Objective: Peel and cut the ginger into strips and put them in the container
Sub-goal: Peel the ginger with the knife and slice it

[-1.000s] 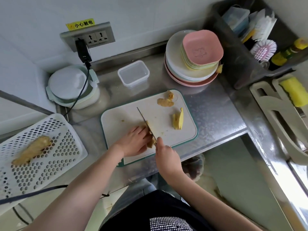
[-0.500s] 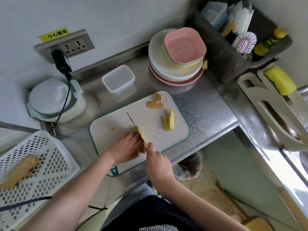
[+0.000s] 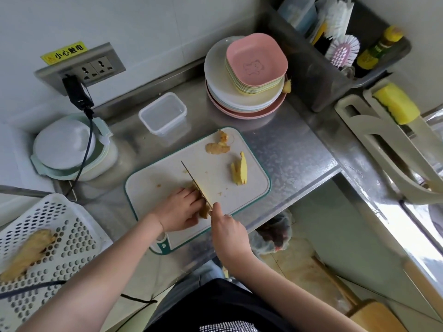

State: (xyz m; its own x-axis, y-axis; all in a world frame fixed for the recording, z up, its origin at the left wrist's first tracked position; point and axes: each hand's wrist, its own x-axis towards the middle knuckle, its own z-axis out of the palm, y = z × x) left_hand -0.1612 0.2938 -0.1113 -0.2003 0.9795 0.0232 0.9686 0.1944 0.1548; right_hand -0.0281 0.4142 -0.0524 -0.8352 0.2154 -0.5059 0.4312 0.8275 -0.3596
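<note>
On the white cutting board (image 3: 167,188) my left hand (image 3: 179,209) presses down a piece of ginger (image 3: 204,212), mostly hidden under the fingers. My right hand (image 3: 227,231) grips a knife (image 3: 195,184) whose blade rests against the ginger beside my left fingertips. Peeled yellow ginger pieces (image 3: 239,171) lie on the board's right side. Ginger peel scraps (image 3: 218,144) sit at the board's far edge. A clear, empty plastic container (image 3: 163,113) stands behind the board. Another whole ginger root (image 3: 26,252) lies in the white perforated basket (image 3: 72,236) at the left.
A stack of plates and pink bowls (image 3: 249,75) stands at the back right. A lidded pot (image 3: 69,147) with a power cord sits back left under the wall socket (image 3: 96,65). The counter edge drops off near the board's right; a dark bin (image 3: 335,56) holds brushes.
The view shifted as my head moved. The knife blade has stayed against the ginger under my left hand, with both hands in nearly the same pose on the board.
</note>
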